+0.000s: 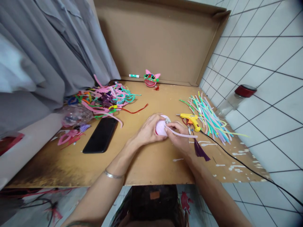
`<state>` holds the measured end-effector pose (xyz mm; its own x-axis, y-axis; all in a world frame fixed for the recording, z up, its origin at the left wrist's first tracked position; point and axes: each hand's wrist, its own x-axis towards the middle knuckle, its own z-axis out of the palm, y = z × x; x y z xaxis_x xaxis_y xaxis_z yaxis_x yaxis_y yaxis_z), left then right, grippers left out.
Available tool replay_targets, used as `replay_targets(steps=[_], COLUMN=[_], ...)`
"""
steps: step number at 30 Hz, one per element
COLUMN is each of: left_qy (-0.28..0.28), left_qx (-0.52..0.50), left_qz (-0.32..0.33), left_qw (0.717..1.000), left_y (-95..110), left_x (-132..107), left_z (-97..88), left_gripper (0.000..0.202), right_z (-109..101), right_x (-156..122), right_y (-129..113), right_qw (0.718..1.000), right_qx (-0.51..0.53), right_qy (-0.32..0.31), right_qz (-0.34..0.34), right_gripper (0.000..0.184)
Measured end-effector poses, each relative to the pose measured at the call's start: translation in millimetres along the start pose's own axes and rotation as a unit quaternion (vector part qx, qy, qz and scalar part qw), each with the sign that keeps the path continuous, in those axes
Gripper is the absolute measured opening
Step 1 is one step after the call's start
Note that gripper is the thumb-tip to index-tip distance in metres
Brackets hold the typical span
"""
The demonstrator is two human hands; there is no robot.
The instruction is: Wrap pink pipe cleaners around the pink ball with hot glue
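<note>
Lilac-wound ball (pixel 160 127) held over the middle of the surface (pixel 153 170), well in from its front edge. The left hand (pixel 149 128) cups it from the left—apparently to steady it—while the right hand (pixel 179 136) pinches a loose lilac strip (pixel 183 135) at its right side, probably to control how the strip lies. The glue gun (pixel 191 119) rests toward the right edge, presumably for easy reach. The ball appears rounded, ridged in pale rows, with red showing below.

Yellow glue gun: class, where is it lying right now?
In the head view, the yellow glue gun lies right of centre, just beyond the right hand, left of the pastel strips.
</note>
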<state>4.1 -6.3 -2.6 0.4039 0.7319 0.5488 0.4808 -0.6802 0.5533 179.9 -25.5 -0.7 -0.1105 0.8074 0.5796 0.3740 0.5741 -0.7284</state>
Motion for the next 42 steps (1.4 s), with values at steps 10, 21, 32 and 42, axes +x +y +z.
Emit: replay_targets(steps=[10,21,32,42], left_qy=[-0.002,-0.001,0.008,0.009], left_qx=[-0.015,-0.028,-0.041,-0.041], left_qz=[-0.01,-0.003,-0.004,-0.022], left_qw=[1.0,1.0,0.999,0.999], left_y=[1.8,-0.6,-4.9,-1.4], left_x=[1.3,1.4,2.2,3.6], left_z=[-1.1,-1.3,-0.6,-0.7], left_gripper=[0.056,0.057,0.06,0.061], right_z=[1.6,-1.2,-10.0,-20.2], right_x=[-1.0,-3.2,10.5,27.2], right_y=[-1.4,4.6,28.4,21.6], right_qw=[1.0,0.998,0.988,0.95], right_qx=[-0.009,-0.006,-0.1,-0.289], right_qy=[0.003,-0.008,0.115,0.118], right_qz=[0.003,-0.062,0.012,0.026], right_gripper=[0.006,0.014,0.012,0.025])
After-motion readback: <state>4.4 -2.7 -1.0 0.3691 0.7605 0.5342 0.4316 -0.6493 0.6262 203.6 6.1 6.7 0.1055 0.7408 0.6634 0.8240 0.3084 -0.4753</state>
